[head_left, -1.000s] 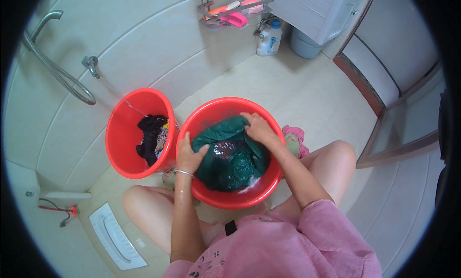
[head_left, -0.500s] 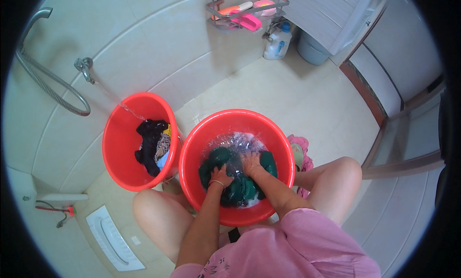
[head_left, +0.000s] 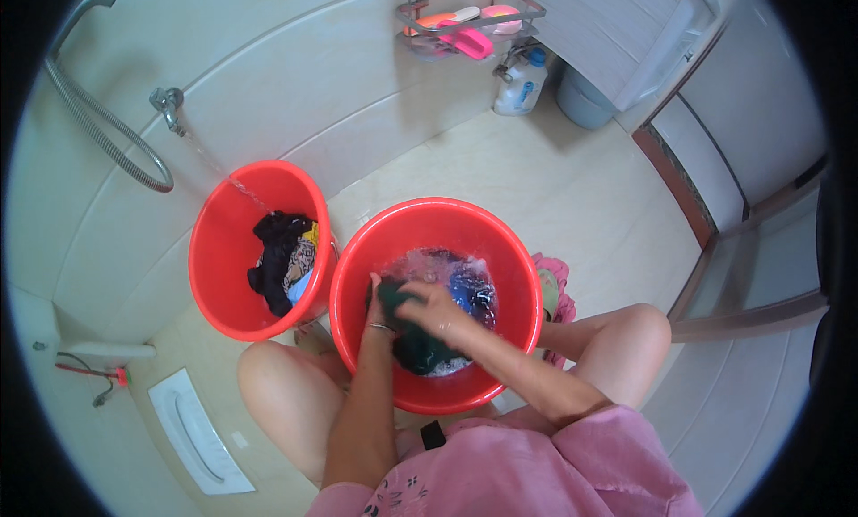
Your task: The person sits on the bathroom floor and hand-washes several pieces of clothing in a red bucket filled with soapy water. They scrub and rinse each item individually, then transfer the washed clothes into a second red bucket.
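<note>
Between my legs stands a red basin (head_left: pixel 523 276) of soapy water. At its left side a wet dark green cloth garment (head_left: pixel 418 349) is bunched up, partly raised out of the suds. My left hand (head_left: pixel 376 308) grips the garment's left edge, with a bracelet on the wrist. From the right, my right hand (head_left: pixel 435 311) reaches across with its fingers closed on the upper part of the same cloth. A dark and blue wet fabric (head_left: pixel 463 289) shows in the water beyond my right hand.
Water runs from a wall tap (head_left: pixel 168 106) into a red bucket (head_left: pixel 219 276) holding dark clothes (head_left: pixel 281 258). Pink and green fabric (head_left: pixel 556 280) lies right of the basin. A wire shelf (head_left: pixel 420 27), a white jug (head_left: pixel 520 84) and a grey bucket (head_left: pixel 585 101) are at the back.
Both hands have gathered the green garment toward the basin's left side and lifted part of it. My right hand has moved left, uncovering the blue fabric.
</note>
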Available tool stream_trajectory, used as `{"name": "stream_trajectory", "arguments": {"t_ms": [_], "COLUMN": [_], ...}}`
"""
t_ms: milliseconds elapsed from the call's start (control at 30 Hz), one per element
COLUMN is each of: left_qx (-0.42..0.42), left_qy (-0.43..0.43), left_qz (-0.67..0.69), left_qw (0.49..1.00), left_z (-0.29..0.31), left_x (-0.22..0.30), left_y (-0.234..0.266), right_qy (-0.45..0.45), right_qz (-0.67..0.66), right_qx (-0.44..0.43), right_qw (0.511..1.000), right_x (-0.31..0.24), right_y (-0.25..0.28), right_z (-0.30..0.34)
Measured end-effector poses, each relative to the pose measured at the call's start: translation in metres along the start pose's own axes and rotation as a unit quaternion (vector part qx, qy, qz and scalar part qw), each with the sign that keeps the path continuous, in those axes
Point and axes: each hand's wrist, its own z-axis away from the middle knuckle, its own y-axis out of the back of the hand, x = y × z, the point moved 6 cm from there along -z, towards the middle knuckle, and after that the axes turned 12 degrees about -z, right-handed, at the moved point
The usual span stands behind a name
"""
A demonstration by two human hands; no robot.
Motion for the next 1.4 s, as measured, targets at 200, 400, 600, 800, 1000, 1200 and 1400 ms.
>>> {"name": "stream_trajectory", "arguments": {"t_ms": [200,400,600,800,1000,1200,1400], "left_qx": [0.05,0.116,0.012,0.087,0.25,0.26,0.276], "left_qy": [-0.268,-0.015,-0.056,-0.026,-0.019,-0.004,0.072], "left_qz": [-0.235,0.044,0.054,0.098,-0.083,-0.066,-0.043], "left_qw": [0.933,0.992,0.997,0.991,0.964,0.963,0.958], "left_z": [-0.005,0.017,0.014,0.022,0.022,0.009,-0.005], "left_x": [-0.016,-0.027,0.003,-0.014,0.013,0.012,-0.024], "left_y": [0.019,-0.041,-0.028,-0.01,-0.015,0.003,0.036], "right_qy": [0.145,0.053,0.136,0.3,0.012,0.163,-0.091], "right_qz": [0.413,0.332,0.181,0.312,0.43,0.622,0.603], "right_qx": [-0.086,0.216,0.121,0.116,0.288,0.1,0.049], "right_qw": [0.895,0.916,0.967,0.894,0.856,0.759,0.791], "right_x": [0.0,0.033,0.017,0.004,0.022,0.061,0.165], "right_y": [-0.064,0.075,-0.007,-0.031,0.109,0.084,0.106], "right_z": [0.021,-0.068,0.018,0.002,-0.06,-0.06,-0.053]}}
